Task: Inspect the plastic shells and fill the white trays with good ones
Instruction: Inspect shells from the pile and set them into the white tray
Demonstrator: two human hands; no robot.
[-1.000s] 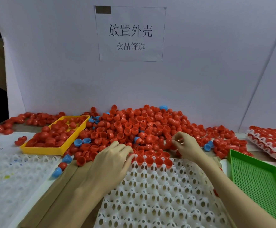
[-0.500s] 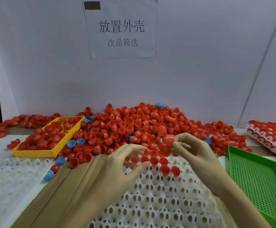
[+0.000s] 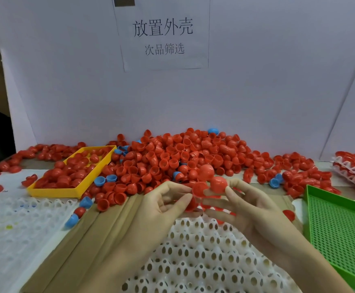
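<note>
Together, both hands hover over the perforated white plastic tray (image 3: 204, 256): left hand (image 3: 161, 210) pinches a red plastic half-shell (image 3: 199, 188), right hand (image 3: 248, 206) grips a red domed shell (image 3: 218, 184), before the red shell heap (image 3: 185, 157).

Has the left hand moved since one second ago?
Yes. The left hand has lifted off the white tray and now pinches a red shell.

Red shells (image 3: 199, 188) pinched above the holed white tray (image 3: 204, 256), behind it a heap (image 3: 185, 157).
</note>
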